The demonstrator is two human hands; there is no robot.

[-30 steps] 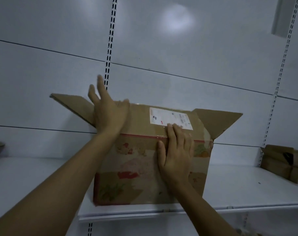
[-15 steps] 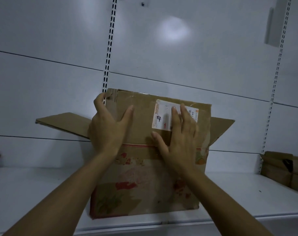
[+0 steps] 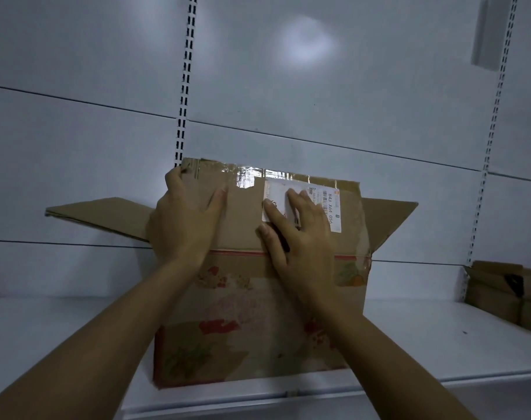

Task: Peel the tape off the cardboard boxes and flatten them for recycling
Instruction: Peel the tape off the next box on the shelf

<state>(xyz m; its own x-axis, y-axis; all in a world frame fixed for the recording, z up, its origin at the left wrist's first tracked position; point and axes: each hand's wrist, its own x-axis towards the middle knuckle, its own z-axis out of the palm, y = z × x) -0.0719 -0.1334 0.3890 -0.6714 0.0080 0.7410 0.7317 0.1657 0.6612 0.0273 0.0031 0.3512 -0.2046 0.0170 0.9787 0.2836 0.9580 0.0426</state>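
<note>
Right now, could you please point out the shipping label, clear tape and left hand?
shipping label [image 3: 334, 207]: head view, printed right part.
clear tape [image 3: 246, 177]: head view, shiny patch atop the flap [image 3: 243, 219].
left hand [image 3: 185, 225]: head view, back of hand.

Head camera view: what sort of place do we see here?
Probably a shop or stockroom, though I cannot be sure. The white wall panels carry slotted uprights, as retail shelving does; a white shelf bears the printed cardboard box; more cardboard boxes lie at the right.
</note>
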